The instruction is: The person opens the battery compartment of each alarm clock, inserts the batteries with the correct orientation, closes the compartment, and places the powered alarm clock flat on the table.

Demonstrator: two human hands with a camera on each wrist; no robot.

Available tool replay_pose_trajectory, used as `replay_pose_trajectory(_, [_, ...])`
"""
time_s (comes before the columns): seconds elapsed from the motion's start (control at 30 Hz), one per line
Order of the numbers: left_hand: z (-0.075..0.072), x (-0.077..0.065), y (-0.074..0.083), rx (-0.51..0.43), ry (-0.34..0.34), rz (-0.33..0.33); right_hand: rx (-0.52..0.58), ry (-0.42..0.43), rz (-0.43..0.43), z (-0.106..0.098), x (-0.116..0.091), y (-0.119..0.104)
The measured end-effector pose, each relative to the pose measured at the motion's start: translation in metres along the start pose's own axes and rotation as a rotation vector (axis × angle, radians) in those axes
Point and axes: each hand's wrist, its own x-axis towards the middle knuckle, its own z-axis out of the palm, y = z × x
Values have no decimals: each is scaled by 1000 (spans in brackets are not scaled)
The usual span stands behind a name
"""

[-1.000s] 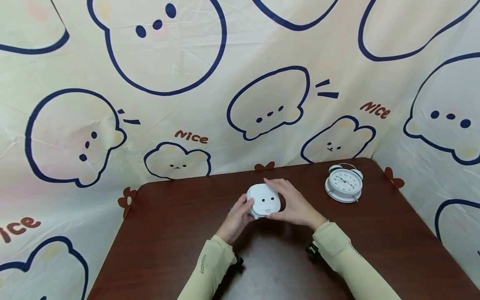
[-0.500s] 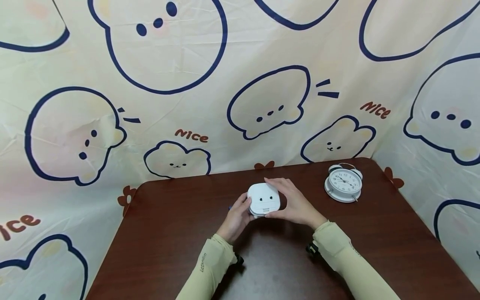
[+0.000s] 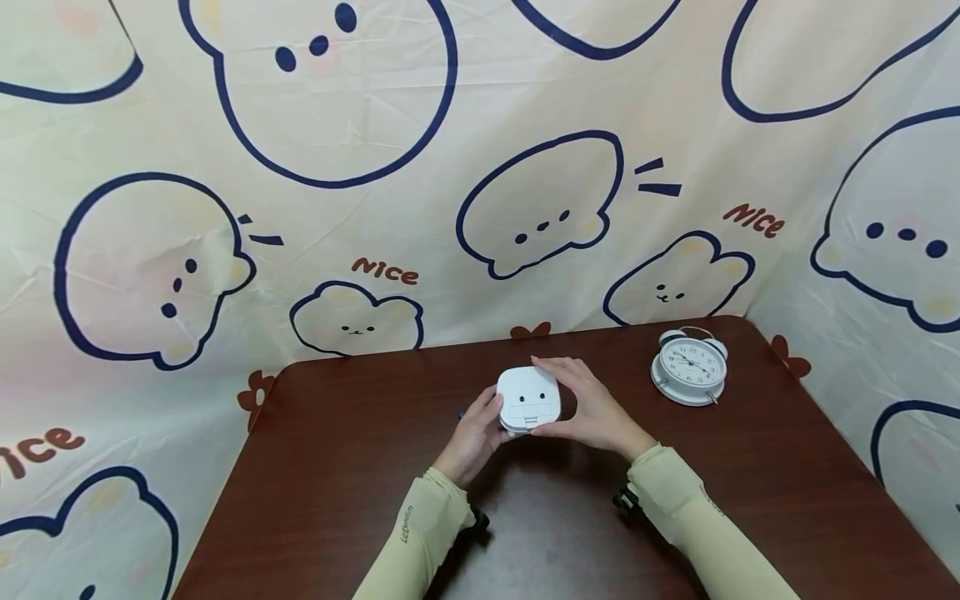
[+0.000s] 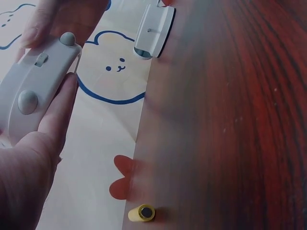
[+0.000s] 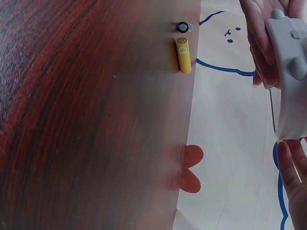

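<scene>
Both hands hold a small white rounded-square clock (image 3: 529, 387) above the table, its back turned up toward the head camera. Two dark knobs and a rectangular battery cover (image 3: 530, 413) show on that back. My left hand (image 3: 471, 439) grips the clock's left side, thumb at the edge and fingers beneath. My right hand (image 3: 592, 412) spans the right side, index finger at the top edge and thumb at the lower edge by the cover. In the left wrist view, two round feet and a small switch (image 4: 41, 59) show on the clock's side. Its face is hidden from the head camera.
A yellow battery (image 5: 183, 56) lies on the dark wooden table (image 3: 352, 467), with a second, dark-ended battery (image 5: 183, 27) beside it. A round white twin-bell alarm clock (image 3: 689, 367) stands at the back right. A printed cloth (image 3: 375, 192) hangs behind the table.
The held clock has tilted and turned slightly, so its back faces the head camera more squarely. The left thumb has slid back toward its edge; the cover's outline shows more clearly.
</scene>
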Motion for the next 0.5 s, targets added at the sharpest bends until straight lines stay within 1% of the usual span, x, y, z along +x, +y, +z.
replay_pose_trajectory(0.23, [-3, 1, -1, -4, 4, -5, -18, -4, 15, 0, 1, -2])
replay_pose_trajectory(0.37, [-4, -1, -1, 2, 7, -14, -32, -7, 13, 1, -1, -5])
replay_pose_trajectory(0.5, [-5, -3, -2, 5, 0, -23, -79, -5, 1, 3, -2, -8])
